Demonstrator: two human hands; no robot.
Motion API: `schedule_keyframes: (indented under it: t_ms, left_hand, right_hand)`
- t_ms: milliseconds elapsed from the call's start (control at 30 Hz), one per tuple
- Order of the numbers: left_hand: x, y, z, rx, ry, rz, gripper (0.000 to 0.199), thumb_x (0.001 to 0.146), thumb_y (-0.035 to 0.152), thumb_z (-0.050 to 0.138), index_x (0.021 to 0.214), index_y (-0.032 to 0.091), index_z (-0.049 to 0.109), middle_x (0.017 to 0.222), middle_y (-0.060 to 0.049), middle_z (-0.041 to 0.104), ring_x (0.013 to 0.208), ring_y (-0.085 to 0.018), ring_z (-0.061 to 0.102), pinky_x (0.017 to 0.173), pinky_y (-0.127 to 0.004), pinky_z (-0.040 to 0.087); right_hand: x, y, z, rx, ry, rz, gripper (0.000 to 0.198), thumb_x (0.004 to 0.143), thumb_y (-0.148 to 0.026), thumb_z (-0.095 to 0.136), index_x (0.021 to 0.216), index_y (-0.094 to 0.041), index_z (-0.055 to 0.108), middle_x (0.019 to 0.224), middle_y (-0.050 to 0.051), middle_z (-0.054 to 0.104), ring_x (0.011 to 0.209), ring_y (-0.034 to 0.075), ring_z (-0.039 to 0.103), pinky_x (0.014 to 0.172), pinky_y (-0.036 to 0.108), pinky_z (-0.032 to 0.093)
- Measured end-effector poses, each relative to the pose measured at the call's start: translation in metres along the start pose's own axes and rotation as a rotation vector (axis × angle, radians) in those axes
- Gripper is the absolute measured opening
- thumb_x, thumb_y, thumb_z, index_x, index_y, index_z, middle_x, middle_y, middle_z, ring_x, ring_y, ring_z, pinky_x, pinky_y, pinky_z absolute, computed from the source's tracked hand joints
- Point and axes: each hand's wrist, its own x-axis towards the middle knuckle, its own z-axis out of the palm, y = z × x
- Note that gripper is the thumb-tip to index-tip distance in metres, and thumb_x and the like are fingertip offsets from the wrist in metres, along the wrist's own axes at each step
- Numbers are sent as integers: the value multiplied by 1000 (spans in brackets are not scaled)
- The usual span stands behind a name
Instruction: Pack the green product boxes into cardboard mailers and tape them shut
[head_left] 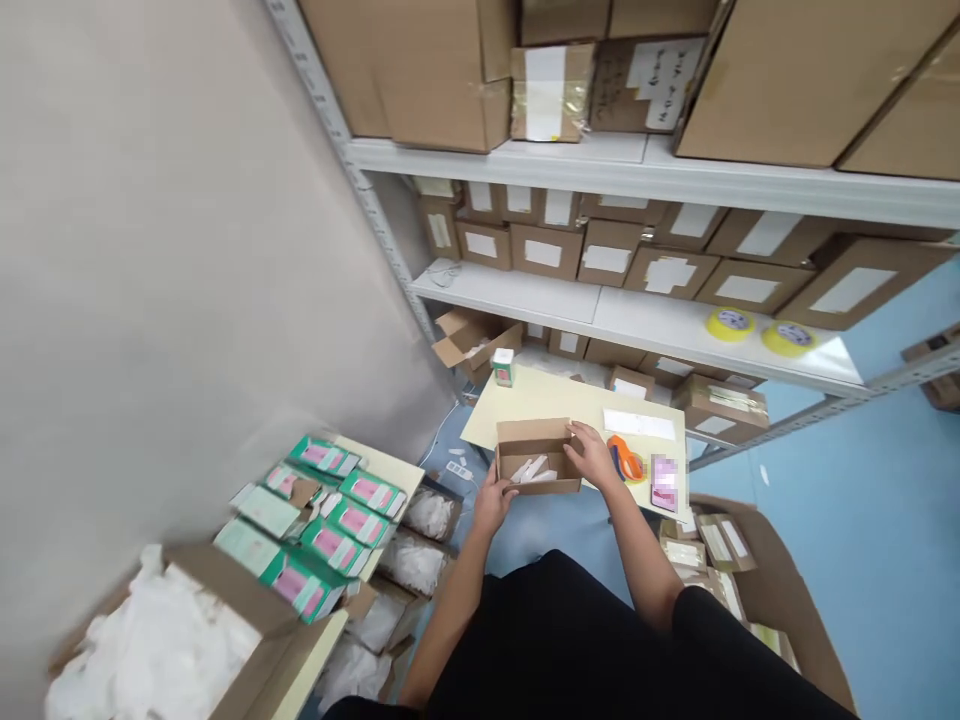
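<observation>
A small open cardboard box [538, 488] is held over the near edge of a cream table [559, 388], its back flap raised. Several slim white pieces [534, 470] lie inside it. My left hand [492, 502] is closed on the box's left front corner, thumb along the near wall. At the far right corner, my right hand [591, 457] grips the box by its edge. Just right of that hand lies an orange tape dispenser [624, 458]. Farther right is a pink, partly blurred phone-like item [664, 482].
White label strips [639, 424] and a small green-and-white box [503, 368] are on the table. A shelf rack [517, 290] with cartons and yellow tape rolls [730, 322] stands behind. Green boxes [334, 545] cover a left side table; a large carton [787, 580] is at right.
</observation>
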Motion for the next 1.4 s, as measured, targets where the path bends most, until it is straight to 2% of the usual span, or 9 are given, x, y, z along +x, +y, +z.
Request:
schedule_keyframes:
  t_ms: [233,467,600,733,833,967,1100,1233,1400]
  left_hand:
    - [106,3,22,-31,-143,129,14,88,17,74,100,19,80,171,-12,34,149,-33,47,122,-49,42]
    - [210,-9,29,-45,-297,227,13,87,12,70,96,18,78,174,-11,25,151,-32,46,120,-47,44]
    - [260,-20,20,12,-361,189,32,80,12,76,110,21,76,174,-13,26,153,-36,42,120,-52,41]
    - [285,-32,11,6,-442,172,64,73,15,82,135,22,67,170,-20,31,150,-39,44,119,-52,40]
    - [295,-42,0,-32,-410,202,51,82,19,76,132,18,67,162,-20,45,149,-35,46,120,-47,39]
    - [320,-57,-31,-65,-230,172,32,91,18,62,123,17,69,138,-16,65,137,-27,57,117,-42,43]
    - [366,-70,-74,-70,-129,68,61,86,16,69,145,17,54,148,-18,57,138,-30,56,116,-42,44]
    - [411,-73,-103,-63,-181,47,98,73,15,85,158,17,38,166,-24,35,148,-36,46,115,-43,44]
    - [435,-67,-116,1,-260,40,87,74,11,85,152,8,46,155,-26,45,128,-31,62,108,-33,47]
  right_hand:
    - [17,26,-15,-56,125,143,50,95,-36,59,144,-25,62,151,13,59,143,32,51,122,55,42]
    - [61,17,7,-99,182,259,52,93,-33,63,145,-27,62,156,10,55,147,31,49,124,54,41]
    - [98,12,28,-42,118,335,53,91,-34,66,143,-26,65,146,12,64,138,32,58,120,54,45]
    - [135,17,62,94,70,396,60,86,-40,71,144,-23,64,146,14,65,138,34,60,118,55,46]
    - [167,24,98,248,66,437,65,87,-44,69,148,-23,60,152,15,60,141,33,58,116,54,48]
    - [221,33,148,378,50,497,69,84,-42,69,149,-22,59,154,15,58,144,32,55,117,52,46]
    - [273,32,194,413,71,548,73,81,-39,70,151,-24,56,152,14,61,144,31,55,120,54,42]
    - [302,15,238,420,63,599,72,78,-37,74,148,-24,58,150,12,62,145,30,53,124,54,36]
    - [310,0,266,653,-57,469,73,77,-30,75,148,-29,57,140,12,69,135,27,62,117,53,45]
